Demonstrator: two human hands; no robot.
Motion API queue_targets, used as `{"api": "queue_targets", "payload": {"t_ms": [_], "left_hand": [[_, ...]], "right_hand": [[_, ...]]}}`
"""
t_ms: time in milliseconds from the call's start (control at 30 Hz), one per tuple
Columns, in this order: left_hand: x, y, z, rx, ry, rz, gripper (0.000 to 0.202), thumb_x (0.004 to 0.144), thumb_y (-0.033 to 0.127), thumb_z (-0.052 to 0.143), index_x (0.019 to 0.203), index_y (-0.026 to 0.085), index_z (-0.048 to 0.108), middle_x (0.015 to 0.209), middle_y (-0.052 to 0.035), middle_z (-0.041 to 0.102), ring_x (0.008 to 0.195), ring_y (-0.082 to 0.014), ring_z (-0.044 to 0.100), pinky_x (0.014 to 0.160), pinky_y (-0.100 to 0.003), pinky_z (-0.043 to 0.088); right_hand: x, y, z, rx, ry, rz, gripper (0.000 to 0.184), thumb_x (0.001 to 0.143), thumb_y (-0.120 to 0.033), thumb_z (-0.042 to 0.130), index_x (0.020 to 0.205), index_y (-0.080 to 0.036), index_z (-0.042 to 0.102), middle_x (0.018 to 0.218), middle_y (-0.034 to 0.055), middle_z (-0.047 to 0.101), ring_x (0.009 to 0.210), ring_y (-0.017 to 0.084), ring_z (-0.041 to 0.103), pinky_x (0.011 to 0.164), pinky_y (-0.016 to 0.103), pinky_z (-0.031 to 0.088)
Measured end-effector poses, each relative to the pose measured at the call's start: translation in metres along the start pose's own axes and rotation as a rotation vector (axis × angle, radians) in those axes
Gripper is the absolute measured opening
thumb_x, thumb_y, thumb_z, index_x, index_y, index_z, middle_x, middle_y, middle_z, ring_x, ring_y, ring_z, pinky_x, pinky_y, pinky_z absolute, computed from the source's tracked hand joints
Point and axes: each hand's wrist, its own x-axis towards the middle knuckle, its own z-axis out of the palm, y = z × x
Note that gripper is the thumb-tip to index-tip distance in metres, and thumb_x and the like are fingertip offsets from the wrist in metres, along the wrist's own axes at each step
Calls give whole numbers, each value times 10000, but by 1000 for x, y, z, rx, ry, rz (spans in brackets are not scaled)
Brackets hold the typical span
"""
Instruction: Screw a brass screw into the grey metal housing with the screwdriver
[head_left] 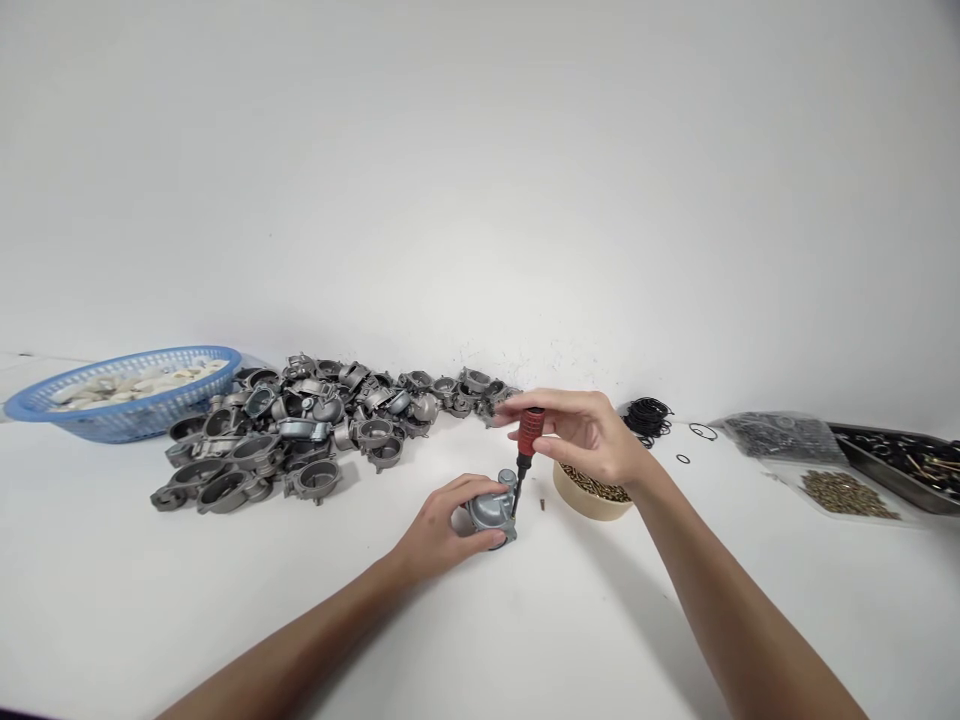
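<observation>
My left hand (450, 525) is closed around a grey cast-metal carburetor body (491, 510), steadying it on the white table. In my right hand (581, 430) is a screwdriver (531, 432) with a red and black handle, held nearly upright between thumb and fingers. Its dark shaft points down to the right side of the metal body, where the tip seems to meet a screw too small to make out. One loose small screw (542, 504) stands on the table just right of the body. Behind my right wrist sits a round tan bowl (592, 508) of brass-coloured screws.
A heap of grey metal castings (300, 420) spreads across the left and back. Beyond it stands a blue plastic basket (142, 425) with whitish parts. To the right lie black rubber rings (649, 418), bagged parts (780, 437), brass pieces (847, 495) and a metal tray (915, 482).
</observation>
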Motion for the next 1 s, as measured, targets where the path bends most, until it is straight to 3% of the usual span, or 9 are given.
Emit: {"api": "queue_targets", "payload": {"t_ms": [133,200,300,467,600,733,867,1000], "left_hand": [[0,1,0,6,-1,-10,498,803,315,781,1278,264,641,1248,-87,655,1144,-272,615,1037,-448,484],[0,1,0,6,2,-10,497,801,311,782,1275,264,641,1245,-86,656,1142,-271,617,1039,-448,483],[0,1,0,3,4,-10,492,799,298,784,1270,264,644,1240,-81,658,1136,-268,620,1030,-439,486],[0,1,0,-14,2,-17,490,798,298,786,1267,266,645,1238,-74,656,1132,-264,623,1029,-434,486],[0,1,0,-12,1,-9,489,803,295,778,1272,256,642,1237,-81,657,1130,-268,624,1026,-442,492],[0,1,0,-9,5,-11,481,805,315,773,1264,248,647,1236,-93,660,1129,-278,624,1021,-456,496],[0,2,0,-2,6,-9,478,806,305,770,1266,256,645,1237,-85,661,1133,-271,621,1030,-450,489],[0,3,0,6,4,-9,482,807,314,769,1267,250,645,1238,-90,662,1130,-272,622,1027,-444,494]], "right_hand": [[0,-1,0,-123,118,-54,341,759,-235,832,1089,-288,760,904,31,687,773,168,681,725,355,608],[1,-1,-1,-165,107,-84,332,765,-240,826,1088,-288,763,960,38,681,788,161,674,754,357,602],[0,-1,-2,-42,-3,-21,356,874,-244,713,1228,-280,701,1098,77,684,929,198,690,805,387,609],[1,0,-1,-190,116,-75,376,741,-227,846,1102,-280,757,940,35,687,779,163,675,731,346,611],[0,-1,1,-43,17,6,404,872,-246,715,1271,-293,676,1087,73,692,940,198,685,816,393,614],[1,1,1,-166,154,-14,363,735,-267,848,1087,-284,762,947,36,692,781,164,676,698,329,617],[0,2,-1,-35,39,18,368,853,-263,738,1220,-277,704,1115,83,684,938,207,691,777,379,619],[0,1,0,-112,122,-39,364,769,-250,824,1123,-291,753,950,40,694,790,171,689,706,346,614]]}}
